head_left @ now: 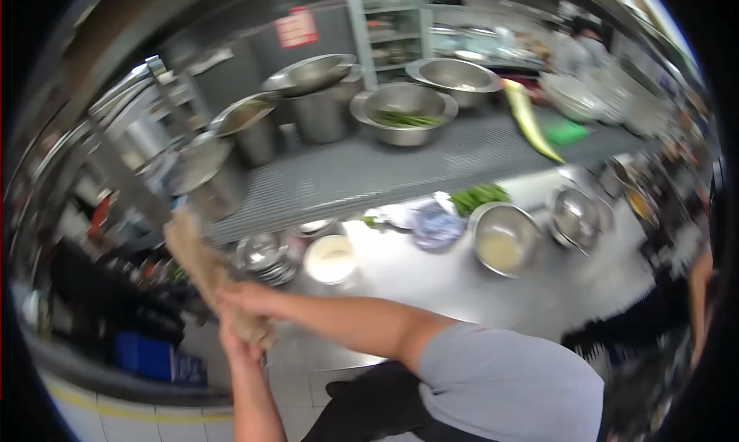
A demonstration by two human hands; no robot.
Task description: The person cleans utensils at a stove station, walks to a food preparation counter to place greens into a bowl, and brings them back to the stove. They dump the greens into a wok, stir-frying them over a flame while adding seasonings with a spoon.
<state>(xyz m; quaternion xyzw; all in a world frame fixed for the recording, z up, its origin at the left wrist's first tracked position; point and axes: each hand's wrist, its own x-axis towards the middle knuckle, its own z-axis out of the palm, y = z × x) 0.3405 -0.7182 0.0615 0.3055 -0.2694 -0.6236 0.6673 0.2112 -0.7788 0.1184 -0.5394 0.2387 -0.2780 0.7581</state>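
Observation:
My left hand (240, 338) and my right hand (250, 300) are close together at the lower left, both closed around a long tan-brown cloth (202, 261). The cloth is blurred; its upper end reaches up toward the shelf's left end and its lower end hangs just beneath my hands. To the right of it, stacked metal bowls (267, 257) and a round container of white contents (330, 259) stand on the steel counter (385, 273).
A shelf (323, 173) holds metal pots, a bowl of green vegetables (404, 115) and a long pale-green vegetable (529, 123). On the counter are a blue-tinted plastic bag (436, 225), leafy greens (479, 198) and a bowl of pale liquid (502, 246). Another person's arm (699, 303) shows at right.

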